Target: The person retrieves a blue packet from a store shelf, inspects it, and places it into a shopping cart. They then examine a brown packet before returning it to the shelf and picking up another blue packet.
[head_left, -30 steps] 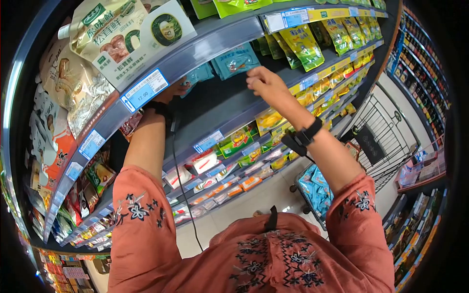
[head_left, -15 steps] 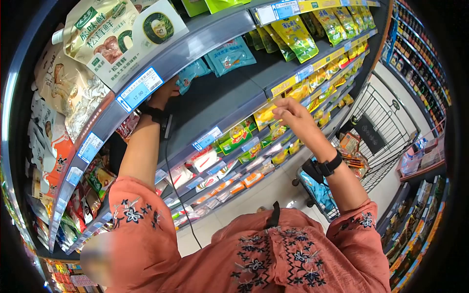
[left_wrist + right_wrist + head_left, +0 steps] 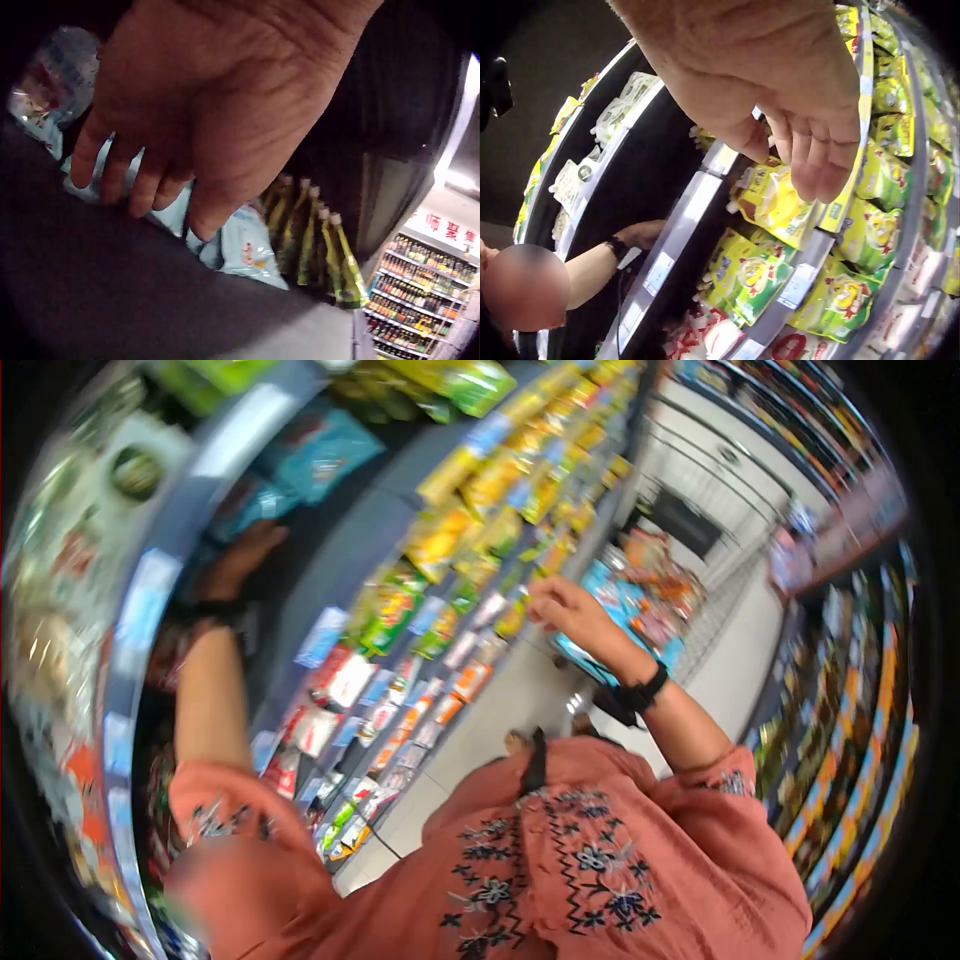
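My left hand [image 3: 245,558] reaches onto the dark shelf [image 3: 345,535], close to the light-blue packets [image 3: 325,455]. In the left wrist view its fingers [image 3: 112,176] hang loosely in front of the packets [image 3: 247,247], which stand in a row, one with a small orange print. No packet is seen gripped there. My right hand [image 3: 580,615] hovers in the air between the shelves and the cart, fingers loosely bent and holding nothing. In the right wrist view it overlaps a yellow pouch [image 3: 780,199] on a shelf behind it.
A wire shopping cart [image 3: 715,575] stands at right, holding blue packets [image 3: 610,595] and reddish-brown packs [image 3: 660,590]. Green-yellow spouted pouches [image 3: 326,255] stand beside the blue packets. Lower shelves carry yellow and green bags [image 3: 395,610]. Another stocked shelf [image 3: 850,730] flanks the aisle.
The view has swung toward the cart and blurred. My right hand has drawn back from beside the blue packets toward the cart. My left hand stays in at the shelf.
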`<state>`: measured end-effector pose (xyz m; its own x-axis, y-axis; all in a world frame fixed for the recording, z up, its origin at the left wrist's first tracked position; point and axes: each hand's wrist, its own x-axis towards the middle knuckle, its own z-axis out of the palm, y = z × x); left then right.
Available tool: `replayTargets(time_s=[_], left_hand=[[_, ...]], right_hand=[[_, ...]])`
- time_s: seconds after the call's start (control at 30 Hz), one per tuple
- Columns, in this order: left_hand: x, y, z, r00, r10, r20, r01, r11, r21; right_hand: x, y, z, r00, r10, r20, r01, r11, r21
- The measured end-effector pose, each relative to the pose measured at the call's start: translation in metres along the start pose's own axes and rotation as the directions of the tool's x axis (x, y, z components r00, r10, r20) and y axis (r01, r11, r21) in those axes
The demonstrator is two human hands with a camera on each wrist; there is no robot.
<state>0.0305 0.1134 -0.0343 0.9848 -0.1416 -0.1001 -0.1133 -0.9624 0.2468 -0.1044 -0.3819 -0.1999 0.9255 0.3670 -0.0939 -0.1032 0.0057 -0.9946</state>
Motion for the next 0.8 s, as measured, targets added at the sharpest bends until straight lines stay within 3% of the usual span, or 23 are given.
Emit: replayTargets(time_s=[0.03, 0.07, 0.1, 0.17, 0.23, 0.37, 0.4, 0.43, 0.47, 0.53, 0.6, 0.77, 0.8], left_hand=[[0.000, -0.005, 0.005, 0.991, -0.126, -0.043, 0.114, 0.972, -0.204], [-0.004, 0.011, -0.006, 0.994, -0.057, 0.092, 0.081, 0.956, -0.282], [-0.015, 0.025, 0.002, 0.997, -0.044, -0.056, 0.025, 0.953, -0.304], [-0.068, 0.130, -0.001, 0.993, -0.080, -0.092, 0.039, 0.925, -0.378], [-0.102, 0.184, 0.014, 0.988, -0.005, -0.155, -0.056, 0.921, -0.386], [-0.145, 0.270, 0.079, 0.999, 0.004, -0.046, -0.037, 0.675, -0.737], [-0.145, 0.287, 0.100, 0.999, -0.009, 0.042, 0.037, 0.657, -0.753], [-0.147, 0.304, 0.127, 0.992, -0.050, 0.116, 0.124, 0.544, -0.830], [-0.148, 0.319, 0.156, 0.972, -0.155, 0.175, 0.231, 0.524, -0.820], [-0.147, 0.329, 0.211, 0.951, -0.106, 0.292, 0.309, 0.409, -0.859], [-0.152, 0.341, 0.246, 0.937, -0.047, 0.347, 0.339, 0.370, -0.865], [-0.155, 0.369, 0.277, 0.885, -0.054, 0.462, 0.445, 0.384, -0.809], [-0.156, 0.372, 0.280, 0.875, -0.063, 0.480, 0.464, 0.388, -0.796]], right_hand=[[-0.007, 0.018, -0.015, 1.000, 0.020, 0.000, -0.020, 0.999, -0.038], [-0.017, 0.031, -0.027, 0.996, 0.082, -0.030, -0.083, 0.996, -0.023], [-0.024, 0.042, -0.039, 0.990, 0.134, -0.047, -0.135, 0.991, -0.010], [-0.040, 0.059, -0.070, 0.972, 0.217, -0.089, -0.215, 0.976, 0.022], [-0.051, 0.075, -0.094, 0.947, 0.294, -0.129, -0.288, 0.956, 0.063], [-0.061, 0.093, -0.155, 0.883, 0.402, -0.242, -0.384, 0.915, 0.120], [-0.060, 0.094, -0.172, 0.879, 0.390, -0.276, -0.372, 0.921, 0.115], [-0.058, 0.096, -0.189, 0.865, 0.387, -0.319, -0.358, 0.922, 0.147], [-0.055, 0.098, -0.207, 0.849, 0.381, -0.365, -0.339, 0.924, 0.176], [-0.048, 0.104, -0.242, 0.856, 0.338, -0.391, -0.283, 0.939, 0.193], [-0.043, 0.113, -0.266, 0.871, 0.290, -0.397, -0.242, 0.956, 0.167], [-0.035, 0.165, -0.285, 0.763, 0.515, -0.392, -0.536, 0.842, 0.062], [-0.034, 0.185, -0.287, 0.684, 0.603, -0.410, -0.608, 0.782, 0.135]])
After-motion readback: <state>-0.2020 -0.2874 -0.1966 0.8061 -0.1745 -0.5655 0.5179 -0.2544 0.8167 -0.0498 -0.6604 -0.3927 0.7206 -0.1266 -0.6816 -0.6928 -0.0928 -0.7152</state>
